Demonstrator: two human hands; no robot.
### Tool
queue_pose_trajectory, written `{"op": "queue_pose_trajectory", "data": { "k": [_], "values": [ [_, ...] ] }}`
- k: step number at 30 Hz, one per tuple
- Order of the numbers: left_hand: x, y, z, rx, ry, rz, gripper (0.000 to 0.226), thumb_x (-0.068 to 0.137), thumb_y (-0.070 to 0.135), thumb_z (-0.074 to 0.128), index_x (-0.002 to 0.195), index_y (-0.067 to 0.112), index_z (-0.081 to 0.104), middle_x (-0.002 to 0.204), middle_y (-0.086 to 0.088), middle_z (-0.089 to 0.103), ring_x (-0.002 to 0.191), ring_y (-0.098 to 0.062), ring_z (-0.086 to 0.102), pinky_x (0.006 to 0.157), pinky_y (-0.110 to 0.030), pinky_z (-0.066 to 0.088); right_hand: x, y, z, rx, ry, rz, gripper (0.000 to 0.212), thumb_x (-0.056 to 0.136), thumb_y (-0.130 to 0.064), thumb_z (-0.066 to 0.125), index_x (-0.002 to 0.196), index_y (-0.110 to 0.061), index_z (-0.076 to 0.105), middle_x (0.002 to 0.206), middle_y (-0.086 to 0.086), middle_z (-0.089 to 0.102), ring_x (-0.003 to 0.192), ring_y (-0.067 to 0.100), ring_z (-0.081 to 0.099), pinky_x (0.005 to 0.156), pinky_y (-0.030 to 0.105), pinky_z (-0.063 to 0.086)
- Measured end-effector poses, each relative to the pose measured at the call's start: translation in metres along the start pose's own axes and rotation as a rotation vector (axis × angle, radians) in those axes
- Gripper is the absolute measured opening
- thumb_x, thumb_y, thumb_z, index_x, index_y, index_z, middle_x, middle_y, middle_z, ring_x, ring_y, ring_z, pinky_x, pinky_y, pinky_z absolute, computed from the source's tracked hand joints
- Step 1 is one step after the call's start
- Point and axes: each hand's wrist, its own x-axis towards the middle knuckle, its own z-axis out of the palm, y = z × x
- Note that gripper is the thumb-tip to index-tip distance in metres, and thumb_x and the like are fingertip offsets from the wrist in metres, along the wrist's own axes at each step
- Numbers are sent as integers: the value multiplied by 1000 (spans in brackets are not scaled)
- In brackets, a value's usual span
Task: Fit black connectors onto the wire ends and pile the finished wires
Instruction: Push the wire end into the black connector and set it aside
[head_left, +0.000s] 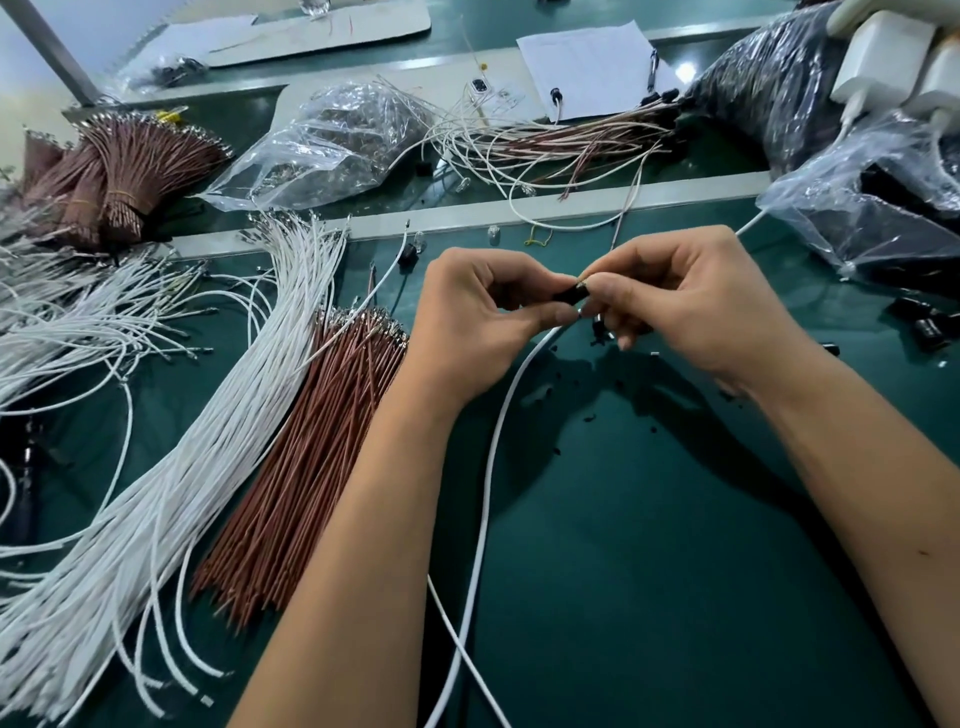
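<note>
Both hands meet above the green table. My left hand (483, 312) pinches the end of a white wire (491, 457) that curves down toward me. My right hand (680, 306) pinches a small black connector (571, 292) right at that wire end; the joint itself is hidden by fingertips. Loose black connectors (930, 325) lie at the right. A spread of white wires (171, 467) and a bundle of brown wires (306, 467) lie to the left. A pile of wires with black connectors fitted (571, 137) lies at the back.
Tied brown wire bundles (119, 171) stand at the far left. Clear plastic bags (332, 140) sit at the back, another bag of black parts (883, 208) at the right. White papers (592, 67) and white chargers (878, 57) are at the back right. Black specks dot the mat.
</note>
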Motion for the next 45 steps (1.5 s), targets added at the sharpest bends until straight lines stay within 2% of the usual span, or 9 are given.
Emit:
{"op": "queue_pose_trajectory", "data": {
  "k": [7, 15, 22, 27, 30, 32, 41, 43, 45],
  "values": [
    [-4, 0, 2, -91, -9, 0, 24, 72, -6, 85, 93, 5, 78, 88, -11, 78, 83, -26, 76, 84, -45, 62, -2, 1, 1, 56, -29, -7, 4, 91, 0, 71, 88, 1, 73, 67, 11, 71, 54, 15, 61, 50, 23, 53],
    [-4, 1, 3, -153, 32, 4, 25, 72, -10, 83, 94, -3, 75, 84, -7, 78, 77, -16, 75, 74, -26, 58, -3, 2, 11, 83, 42, -30, 8, 94, 0, 69, 88, 4, 71, 66, 9, 70, 52, 20, 62, 51, 27, 55],
    [-2, 12, 11, -40, 155, -36, 25, 74, 3, 88, 89, 2, 68, 77, -9, 77, 71, -20, 75, 68, -33, 61, -1, 0, 21, 37, 87, -45, 8, 94, -12, 74, 94, -4, 75, 76, 20, 70, 50, 14, 55, 48, 24, 50],
    [-5, 23, 12, 165, 38, -141, 28, 79, 7, 86, 100, 8, 69, 79, -6, 75, 65, -27, 73, 64, -42, 62, 5, -12, 2, 317, 285, 32, 11, 93, -19, 72, 91, -7, 70, 68, 1, 66, 56, 13, 51, 44, 22, 41],
    [-3, 42, 10, 94, 4, -155, 6, 92, 4, 71, 96, 0, 70, 77, -5, 74, 45, -20, 61, 48, -31, 53, 14, -20, -24, 533, 434, 79, 14, 99, -24, 65, 93, -11, 65, 72, 2, 66, 60, 13, 54, 48, 22, 41],
    [6, 57, 1, 10, 2, -200, 12, 99, 5, 62, 95, -3, 70, 71, -3, 72, 40, -14, 49, 42, -23, 42, 25, -22, -38, 615, 507, 111, 13, 100, -23, 64, 98, -10, 64, 75, 2, 66, 62, 11, 57, 51, 21, 43],
    [123, 78, -44, 671, -94, -147, 23, 103, 28, 56, 99, 14, 74, 69, 7, 64, 38, 5, 46, 40, -9, 33, 133, -11, -101, 1111, 598, 229, 36, 108, -8, 49, 74, 3, 57, 55, 11, 60, 37, 14, 56, 36, 19, 44],
    [148, 59, -45, 770, -63, -135, 23, 103, 29, 56, 101, 16, 75, 72, 5, 66, 41, 7, 49, 45, -11, 37, 153, -3, -108, 1040, 612, 281, 30, 107, -6, 48, 79, 2, 58, 58, 11, 61, 37, 15, 58, 34, 18, 42],
    [168, 38, -44, 838, -44, -130, 21, 103, 24, 57, 107, 15, 76, 83, -2, 71, 66, -2, 64, 61, -19, 48, 170, 6, -114, 862, 658, 382, 25, 107, -8, 49, 84, -1, 56, 62, 8, 61, 41, 11, 57, 42, 16, 46]
  ]
}}
